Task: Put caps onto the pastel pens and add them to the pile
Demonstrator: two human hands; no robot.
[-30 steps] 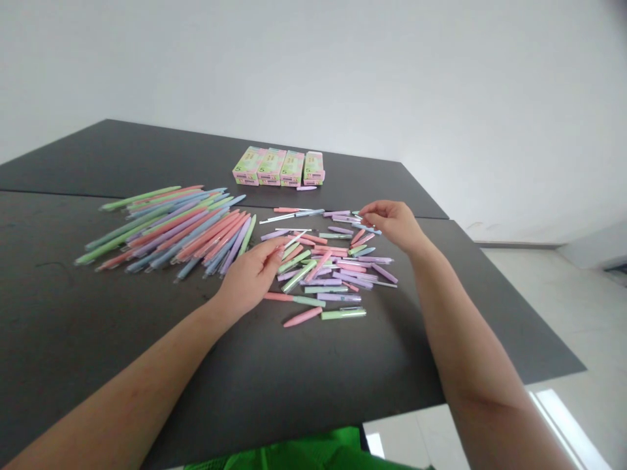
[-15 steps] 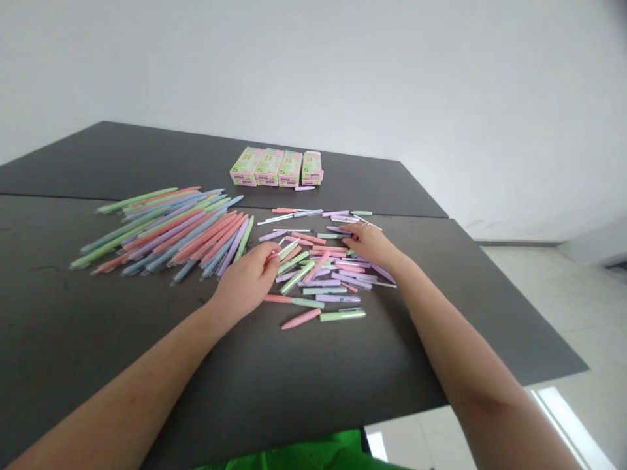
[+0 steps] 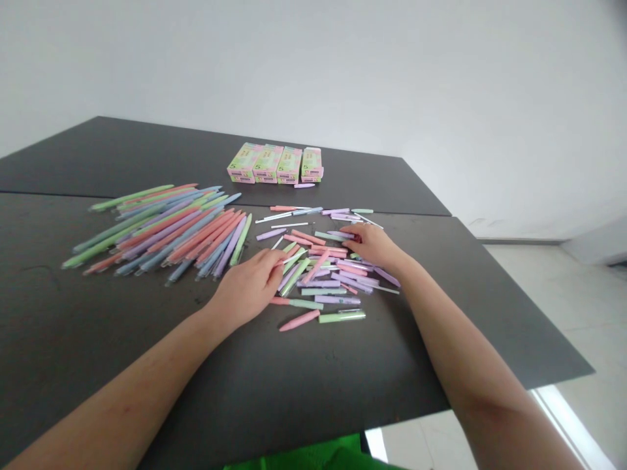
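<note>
Pen parts (image 3: 317, 267) in pastel green, pink, purple and blue are strewn between the two hands, just to the right of the left hand (image 3: 249, 281) and to the left and near side of the right hand (image 3: 375, 245). Between the thumb and fingertips of the left hand a thin white rod (image 3: 296, 256), probably a refill, is pinched, its free end pointed to the right over the scattered pieces. The right hand is lowered at the far right side of the spread, its fingers bent close beside a pale green part (image 3: 325, 235); whether anything is gripped there cannot be told, since the fingertips are small and partly hidden from this angle.

For good handling, the rod is best held lightly, without being bent, and kept raised off the loose pieces so that none is rolled away. At the right hand, a single piece is best taken by its sides with thumb and finger, its neighbours left undisturbed, as slim barrels lying so close can easily be knocked askew.

Beyond the left hand, to its left, longer pens (image 3: 210, 238) are heaped roughly side by side. Farther off, ahead of both hands, four small boxes (image 3: 267, 163) are lined up, with a lone purple piece (image 3: 304, 185) laid just before them. Everything is borne by a dark table (image 3: 294, 378) beneath the hands.
</note>
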